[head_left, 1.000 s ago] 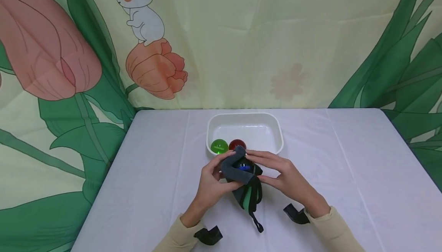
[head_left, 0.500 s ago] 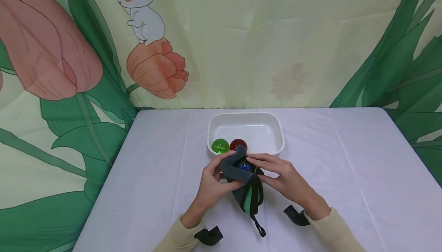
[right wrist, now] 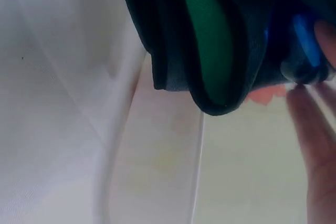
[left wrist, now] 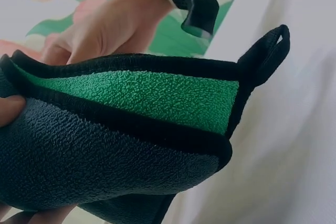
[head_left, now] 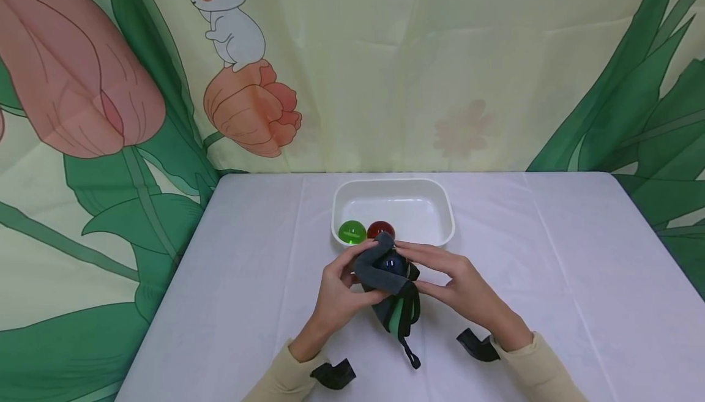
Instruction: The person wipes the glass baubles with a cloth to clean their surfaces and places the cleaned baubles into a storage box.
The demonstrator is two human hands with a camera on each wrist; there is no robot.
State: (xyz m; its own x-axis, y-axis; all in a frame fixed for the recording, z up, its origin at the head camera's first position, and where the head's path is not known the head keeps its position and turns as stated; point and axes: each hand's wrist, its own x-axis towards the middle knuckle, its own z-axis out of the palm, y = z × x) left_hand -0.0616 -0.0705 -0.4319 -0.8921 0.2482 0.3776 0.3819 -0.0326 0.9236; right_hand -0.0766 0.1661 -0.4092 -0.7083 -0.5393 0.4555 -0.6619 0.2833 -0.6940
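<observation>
A folded microfibre cloth (head_left: 380,278), dark grey outside with green (left wrist: 142,93) inside, black edging and a hanging loop (left wrist: 270,51), is held above the table. My left hand (head_left: 341,295) grips it from the left, thumb in front and fingers behind. Wrapped in its upper folds is a dark blue glass ball (head_left: 392,262), its top exposed. From the right, my right hand (head_left: 454,276) pinches the ball between thumb and fingers, close to the cloth's edge. In the right wrist view, the ball (right wrist: 302,40) shows bright blue and partly clear beside the fingertips.
Just beyond the hands stands a white tray (head_left: 446,206) holding a green ball (head_left: 352,232) and a red ball (head_left: 380,229) at its near left. A white cloth (head_left: 264,267) covers the table, with a printed curtain (head_left: 358,84) behind.
The right hand has shifted slightly rightward. Reflections on the blue ball have changed and more of its rounded top shows. The cloth's loop swung out and back; the left hand keeps its grip.
</observation>
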